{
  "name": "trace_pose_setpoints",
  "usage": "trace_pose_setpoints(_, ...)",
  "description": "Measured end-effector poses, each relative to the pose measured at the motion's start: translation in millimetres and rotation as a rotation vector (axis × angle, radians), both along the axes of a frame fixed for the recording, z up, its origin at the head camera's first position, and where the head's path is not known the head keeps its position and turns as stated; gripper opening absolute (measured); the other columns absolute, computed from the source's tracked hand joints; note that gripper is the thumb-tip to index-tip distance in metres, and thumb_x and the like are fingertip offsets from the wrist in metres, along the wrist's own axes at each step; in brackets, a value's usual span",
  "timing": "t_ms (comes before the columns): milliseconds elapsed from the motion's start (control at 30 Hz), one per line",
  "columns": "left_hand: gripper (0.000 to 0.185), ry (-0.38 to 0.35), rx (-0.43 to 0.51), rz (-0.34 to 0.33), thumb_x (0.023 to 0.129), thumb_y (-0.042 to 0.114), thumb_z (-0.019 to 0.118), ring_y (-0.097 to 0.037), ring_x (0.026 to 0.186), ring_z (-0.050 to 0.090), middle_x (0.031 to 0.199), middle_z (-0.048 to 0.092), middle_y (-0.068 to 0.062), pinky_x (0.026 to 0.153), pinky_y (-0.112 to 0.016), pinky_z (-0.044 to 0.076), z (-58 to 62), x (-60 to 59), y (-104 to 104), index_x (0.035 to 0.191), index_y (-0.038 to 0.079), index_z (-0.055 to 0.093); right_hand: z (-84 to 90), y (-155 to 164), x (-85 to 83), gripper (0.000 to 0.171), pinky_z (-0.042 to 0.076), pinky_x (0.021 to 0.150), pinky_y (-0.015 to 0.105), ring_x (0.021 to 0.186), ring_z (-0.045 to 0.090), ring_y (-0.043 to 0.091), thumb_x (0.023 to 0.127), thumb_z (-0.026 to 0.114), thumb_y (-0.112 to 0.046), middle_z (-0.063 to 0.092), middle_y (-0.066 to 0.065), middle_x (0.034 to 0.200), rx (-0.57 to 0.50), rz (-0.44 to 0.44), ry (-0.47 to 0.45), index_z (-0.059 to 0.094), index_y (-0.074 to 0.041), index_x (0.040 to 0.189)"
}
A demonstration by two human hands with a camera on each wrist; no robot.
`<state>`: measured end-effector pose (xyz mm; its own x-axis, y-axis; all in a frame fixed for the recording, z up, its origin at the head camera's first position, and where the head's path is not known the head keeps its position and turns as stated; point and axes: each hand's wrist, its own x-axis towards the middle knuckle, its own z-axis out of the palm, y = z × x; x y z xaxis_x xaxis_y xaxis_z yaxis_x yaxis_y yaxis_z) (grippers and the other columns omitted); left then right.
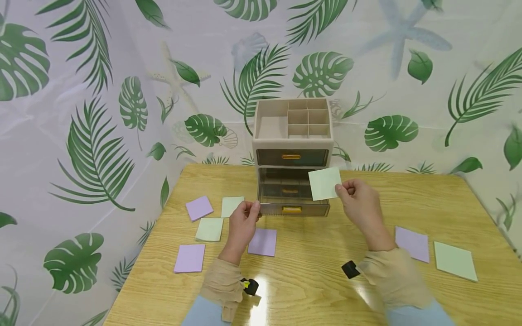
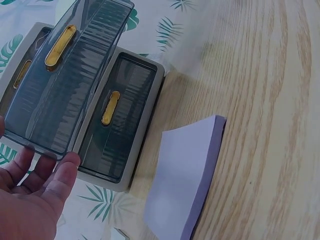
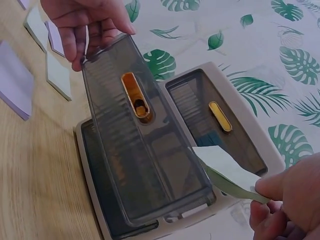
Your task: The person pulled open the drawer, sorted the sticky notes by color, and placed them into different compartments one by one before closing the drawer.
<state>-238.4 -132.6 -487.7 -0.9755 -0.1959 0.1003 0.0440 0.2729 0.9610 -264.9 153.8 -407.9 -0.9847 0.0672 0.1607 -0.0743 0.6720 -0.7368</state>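
Between right-hand fingers (image 1: pixel 341 190): green note (image 1: pixel 324 183), apparently pinched.

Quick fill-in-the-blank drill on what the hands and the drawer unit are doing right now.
1. The right hand pinches a ____ sticky note pad.
2. The left hand holds a corner of the pulled-out ____ drawer of the organizer.
3. The pad lying nearest the left hand is ____.

Missing words: green; middle; purple
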Motion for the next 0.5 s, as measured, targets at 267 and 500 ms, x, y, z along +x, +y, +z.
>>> trace_pose_setpoints(267, 0.042, 0.003, -0.012, -0.008, 0.096, 0.048, 0.053, -0.024, 0.083, 0.065, 0.085, 0.067, -0.006, 0.074, -0.032, 0.054, 0.4, -0.6, 1.3, 0.096, 0.007, 0.061, -4.6, -14.9, -5.1, 0.029, 0.042, 0.06, 0.033, 0.069, 0.051, 0.022, 0.098, 0.055, -0.032, 0.059, 0.01, 0.085, 0.012, 0.024, 0.003, 0.061, -0.004, 0.097)
trace_pose_setpoints(500, 0.042, -0.005, -0.022, 0.014, 0.096, 0.048, 0.053, -0.017, 0.079, 0.063, 0.084, 0.067, -0.005, 0.072, -0.032, 0.053, -0.4, -0.3, 0.5, 0.095, 0.008, 0.061, -7.1, -34.1, -11.5, 0.024, 0.04, 0.054, 0.032, 0.06, 0.05, 0.018, 0.097, 0.057, -0.031, 0.059, 0.006, 0.077, 0.085, 0.087, 0.004, 0.061, -0.008, 0.091)
